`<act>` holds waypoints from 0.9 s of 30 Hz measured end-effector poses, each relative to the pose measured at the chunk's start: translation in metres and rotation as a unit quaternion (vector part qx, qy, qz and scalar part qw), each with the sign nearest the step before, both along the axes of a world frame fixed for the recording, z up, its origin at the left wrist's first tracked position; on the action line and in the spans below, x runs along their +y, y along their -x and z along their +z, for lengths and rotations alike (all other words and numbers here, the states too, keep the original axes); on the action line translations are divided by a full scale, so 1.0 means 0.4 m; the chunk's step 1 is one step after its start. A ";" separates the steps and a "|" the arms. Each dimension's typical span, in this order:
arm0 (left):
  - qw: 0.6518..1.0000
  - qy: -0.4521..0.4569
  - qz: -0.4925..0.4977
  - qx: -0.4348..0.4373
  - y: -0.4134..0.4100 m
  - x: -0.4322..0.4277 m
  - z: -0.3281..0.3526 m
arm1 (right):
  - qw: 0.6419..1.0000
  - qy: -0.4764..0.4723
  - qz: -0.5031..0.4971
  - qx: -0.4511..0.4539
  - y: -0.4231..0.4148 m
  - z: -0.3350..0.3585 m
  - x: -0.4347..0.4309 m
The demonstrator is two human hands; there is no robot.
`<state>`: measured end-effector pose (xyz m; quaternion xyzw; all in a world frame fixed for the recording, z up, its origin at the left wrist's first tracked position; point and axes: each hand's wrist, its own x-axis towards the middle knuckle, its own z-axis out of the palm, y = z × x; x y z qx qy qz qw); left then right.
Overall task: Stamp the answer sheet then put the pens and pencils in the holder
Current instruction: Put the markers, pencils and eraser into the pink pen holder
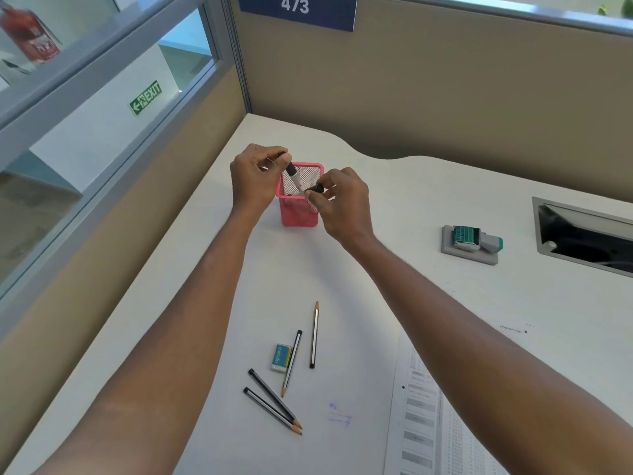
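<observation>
A pink mesh holder [299, 214] stands upright on the white desk. Right above its mouth, my left hand [255, 178] grips a pen [294, 174] by its black upper end, tip slanting down to the right. My right hand [337, 200] pinches the black pen cap [315, 189] just at the pen's tip. Several black-and-silver pencils [314, 335] lie loose on the desk nearer to me. The printed answer sheet [424, 416] lies at the lower right, partly hidden by my right forearm. The green and grey stamp [478, 238] rests on its grey pad.
A small green eraser box [281, 358] lies beside the pencils. A blue ink smear [340, 415] marks the desk near the sheet. A recessed cable opening [582, 234] sits at the right edge. Tan partition walls close the desk at the back and left.
</observation>
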<state>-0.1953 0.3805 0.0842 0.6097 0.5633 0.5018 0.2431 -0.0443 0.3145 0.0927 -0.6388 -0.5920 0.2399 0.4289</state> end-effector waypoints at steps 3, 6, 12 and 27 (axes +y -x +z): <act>1.000 0.006 0.002 -0.006 -0.002 0.000 -0.003 | 1.000 -0.002 -0.004 0.007 0.005 0.000 -0.007; 1.000 0.013 0.005 -0.014 -0.005 0.000 -0.005 | 1.000 0.005 -0.014 0.008 0.011 -0.001 -0.014; 0.999 0.022 0.003 -0.025 -0.003 0.003 -0.007 | 1.000 0.016 -0.023 0.013 0.016 -0.001 -0.020; 0.952 0.241 -0.051 0.182 0.097 -0.233 -0.033 | 0.910 0.369 0.060 -0.177 -0.016 -0.042 -0.271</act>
